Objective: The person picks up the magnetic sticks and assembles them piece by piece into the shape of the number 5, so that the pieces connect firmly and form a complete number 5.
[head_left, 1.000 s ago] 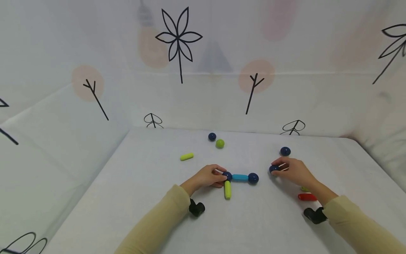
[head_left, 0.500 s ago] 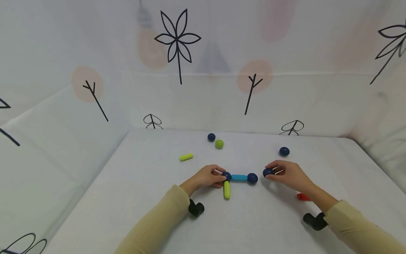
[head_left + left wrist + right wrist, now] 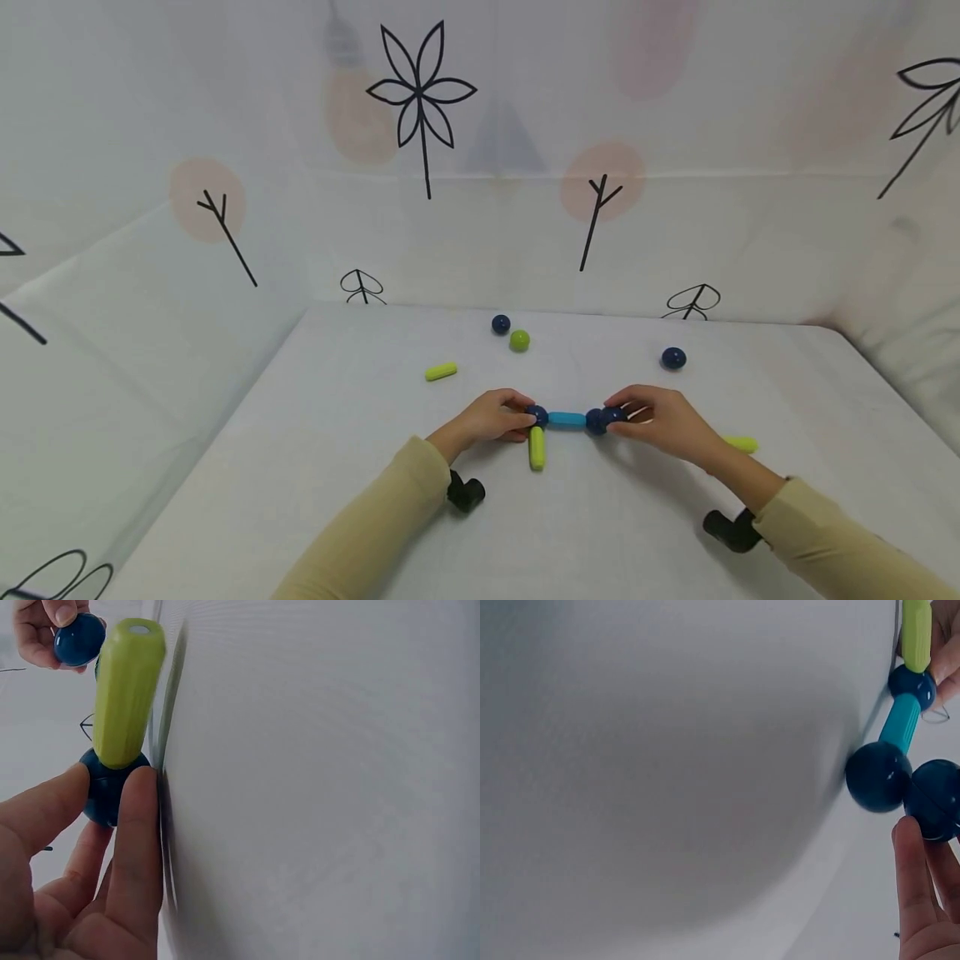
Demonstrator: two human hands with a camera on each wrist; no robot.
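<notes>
With thumb and fingers, my left hand [image 3: 491, 415] pinches a dark blue ball [image 3: 105, 796] at the left end of a short chain. From that ball a yellow-green rod [image 3: 537, 450] points toward me, and a light blue rod [image 3: 567, 420] runs right to a second dark blue ball [image 3: 877, 777]. My right hand [image 3: 663, 421] grips a third dark blue ball [image 3: 934, 799] by its right side. This held ball appears to touch the chain's right-end ball in the right wrist view. My fingers partly cover both gripped balls.
At the back lie a dark blue ball [image 3: 501, 324] and a green ball [image 3: 520, 340], with a yellow-green rod [image 3: 441, 371] left of them. Another dark blue ball [image 3: 673, 358] sits beyond my right hand. A yellow-green rod [image 3: 741, 443] shows beside my right forearm.
My right hand has moved left with its dark blue ball, up to the chain's right-end ball. The red rod is now hidden by my right forearm. My left hand keeps its place.
</notes>
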